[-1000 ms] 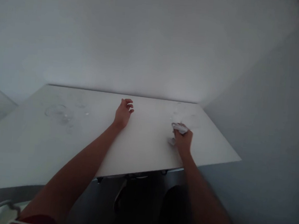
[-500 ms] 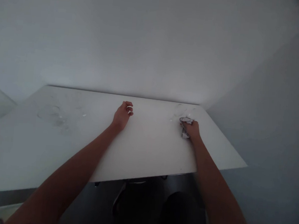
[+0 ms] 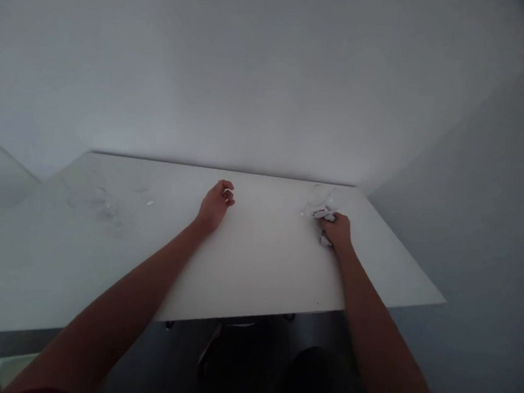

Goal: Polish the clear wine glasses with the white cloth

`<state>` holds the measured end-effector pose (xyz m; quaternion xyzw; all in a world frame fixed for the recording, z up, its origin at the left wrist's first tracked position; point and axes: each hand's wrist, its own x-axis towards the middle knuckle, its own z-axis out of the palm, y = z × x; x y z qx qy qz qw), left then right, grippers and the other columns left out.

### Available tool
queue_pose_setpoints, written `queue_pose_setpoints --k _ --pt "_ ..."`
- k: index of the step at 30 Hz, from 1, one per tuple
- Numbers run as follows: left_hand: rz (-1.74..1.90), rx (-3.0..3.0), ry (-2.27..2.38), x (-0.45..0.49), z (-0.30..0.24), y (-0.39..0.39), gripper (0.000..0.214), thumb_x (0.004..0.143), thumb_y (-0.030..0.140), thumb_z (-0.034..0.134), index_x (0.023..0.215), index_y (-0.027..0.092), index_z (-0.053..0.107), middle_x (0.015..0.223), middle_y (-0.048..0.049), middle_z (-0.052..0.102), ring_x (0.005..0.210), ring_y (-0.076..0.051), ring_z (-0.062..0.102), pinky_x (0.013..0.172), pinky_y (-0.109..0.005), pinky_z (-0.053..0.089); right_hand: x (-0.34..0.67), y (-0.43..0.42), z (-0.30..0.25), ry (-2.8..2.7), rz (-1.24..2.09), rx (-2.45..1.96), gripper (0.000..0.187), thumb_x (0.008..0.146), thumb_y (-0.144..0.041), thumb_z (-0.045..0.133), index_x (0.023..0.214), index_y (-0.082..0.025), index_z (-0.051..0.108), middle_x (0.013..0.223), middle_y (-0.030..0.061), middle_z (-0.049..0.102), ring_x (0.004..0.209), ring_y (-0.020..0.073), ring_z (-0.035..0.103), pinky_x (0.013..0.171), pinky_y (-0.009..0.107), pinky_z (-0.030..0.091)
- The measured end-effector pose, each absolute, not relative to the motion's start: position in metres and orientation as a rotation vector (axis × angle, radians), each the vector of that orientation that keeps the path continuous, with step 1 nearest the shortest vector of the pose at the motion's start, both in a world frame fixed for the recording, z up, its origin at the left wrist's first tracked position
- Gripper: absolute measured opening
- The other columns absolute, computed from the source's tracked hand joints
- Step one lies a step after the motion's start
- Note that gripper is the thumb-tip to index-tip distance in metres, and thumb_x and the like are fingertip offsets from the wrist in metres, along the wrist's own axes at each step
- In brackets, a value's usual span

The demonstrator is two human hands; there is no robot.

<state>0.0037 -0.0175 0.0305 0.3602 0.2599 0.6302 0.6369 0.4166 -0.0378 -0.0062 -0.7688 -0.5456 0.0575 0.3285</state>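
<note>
My right hand (image 3: 338,230) is closed round a crumpled white tissue or cloth (image 3: 324,215) and presses it on the white table (image 3: 260,263) near the far right corner, beside faint smudged ring marks (image 3: 319,195). My left hand (image 3: 214,204) rests on the table's middle with its fingers curled in and nothing in them.
Faint ring-shaped stains and small white specks (image 3: 103,204) lie on the table's left part. White walls stand close behind and to the right. A dark chair or legs (image 3: 274,369) show under the table's near edge.
My right hand has slid the crumpled tissue away from me, toward the far right corner and its ring marks. The left hand's fingers have curled a little tighter.
</note>
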Motion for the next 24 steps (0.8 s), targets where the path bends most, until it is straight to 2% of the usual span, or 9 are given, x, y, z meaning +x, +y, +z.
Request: queue_pose_setpoints --k 3,5,8,9,13,19,21,24 --pt "1.428 0.909 0.537 0.004 0.029 -0.017 0.035 0.101 0.047 0.066 0.079 0.02 0.061 0.086 0.0002 0.054 0.061 -0.009 0.044 0.062 -0.024 0.043 0.412 -0.041 -0.003 -1.434 0.18 -1.959 0.032 0.075 -0.043 0.067 0.091 -0.016 0.076 0.086 0.0138 0.079 0.088 0.0335 0.072 0.081 0.04 0.053" --pt "1.385 0.982 0.506 0.005 0.027 -0.017 0.05 0.098 0.056 0.068 0.069 0.019 0.05 0.073 0.0029 0.043 0.056 -0.008 0.038 0.055 -0.023 0.037 0.408 -0.046 -0.001 -1.42 0.174 -1.939 0.034 0.074 -0.04 0.069 0.1 -0.018 0.073 0.091 0.0108 0.078 0.09 0.0309 0.071 0.084 0.039 0.053" --pt "1.26 1.124 0.554 0.008 0.02 -0.018 0.07 0.094 0.074 0.062 0.059 0.023 0.029 0.062 0.0075 0.021 0.05 -0.007 0.02 0.048 -0.024 0.017 0.401 -0.054 0.003 -1.333 0.137 -2.057 0.055 0.076 -0.041 0.077 0.122 -0.018 0.062 0.094 0.0092 0.074 0.084 0.0255 0.066 0.08 0.034 0.051" --pt "1.21 1.19 0.593 0.008 0.017 -0.019 0.073 0.091 0.079 0.061 0.058 0.023 0.026 0.06 0.0082 0.019 0.05 -0.007 0.017 0.048 -0.025 0.014 0.399 -0.056 0.003 -1.331 0.125 -2.135 0.061 0.076 -0.042 0.078 0.128 -0.018 0.058 0.096 0.0099 0.073 0.083 0.0247 0.064 0.078 0.034 0.049" --pt "0.982 1.561 0.804 0.006 0.004 -0.024 0.074 0.087 0.086 0.056 0.054 0.023 0.033 0.053 0.0068 0.025 0.052 -0.008 0.024 0.054 -0.028 0.02 0.395 -0.059 0.002 -1.297 0.074 -2.368 0.071 0.081 -0.053 0.079 0.136 -0.017 0.054 0.115 0.0177 0.072 0.1 0.0283 0.065 0.08 0.034 0.047" --pt "0.947 1.819 1.001 0.011 0.007 -0.032 0.074 0.088 0.091 0.041 0.059 0.025 0.024 0.06 0.0043 0.022 0.059 -0.011 0.023 0.062 -0.032 0.02 0.381 -0.082 0.006 -1.344 0.128 -2.589 0.084 0.085 -0.076 0.064 0.144 -0.017 0.051 0.124 0.0258 0.071 0.114 0.0408 0.069 0.085 0.042 0.051" --pt "0.92 1.941 1.04 0.014 0.009 -0.036 0.073 0.092 0.088 0.039 0.059 0.025 0.025 0.06 0.003 0.025 0.06 -0.013 0.026 0.063 -0.033 0.021 0.373 -0.097 0.008 -1.43 0.094 -2.605 0.083 0.09 -0.08 0.052 0.143 -0.016 0.052 0.122 0.0274 0.071 0.114 0.0424 0.07 0.083 0.043 0.051" --pt "0.823 2.124 1.128 0.012 0.011 -0.051 0.067 0.101 0.073 0.042 0.056 0.023 0.035 0.059 0.0008 0.035 0.06 -0.015 0.032 0.065 -0.034 0.021 0.358 -0.12 0.01 -1.612 -0.011 -2.621 0.084 0.097 -0.082 0.033 0.141 -0.014 0.053 0.113 0.0297 0.072 0.107 0.0443 0.071 0.081 0.046 0.05"
